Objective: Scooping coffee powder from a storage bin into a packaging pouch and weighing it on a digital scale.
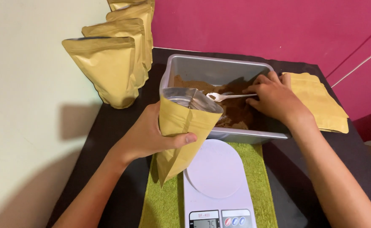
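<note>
The left hand [151, 135] is closed around an open gold pouch [183, 126], thumb across the front face and fingers behind, holding it tilted with its mouth raised toward the grey tub [219, 69]. The pouch's silver lining shows at the open top, and its lower corner hangs over the green towel [253, 169], just beside the white kitchen scale [217, 177]. The pouch is held in the air, above the near-left rim of the tub and the left edge of the scale, not resting on the weighing plate. The right hand [274, 99] reaches into the tub and grips the handle of a metal spoon [225, 96], with the fingers pinched around the handle end. The spoon lies roughly level, its bowl pointing left toward the pouch mouth and carrying a small amount of brown powder [236, 112]. More of the same powder covers the bottom of the tub. A stack of flat gold pouches [320, 103] lies to the right of the tub on the black table [118, 122]. A row of filled, upright gold pouches [118, 59] stands to the left of the tub along the wall. The scale display is lit.
</note>
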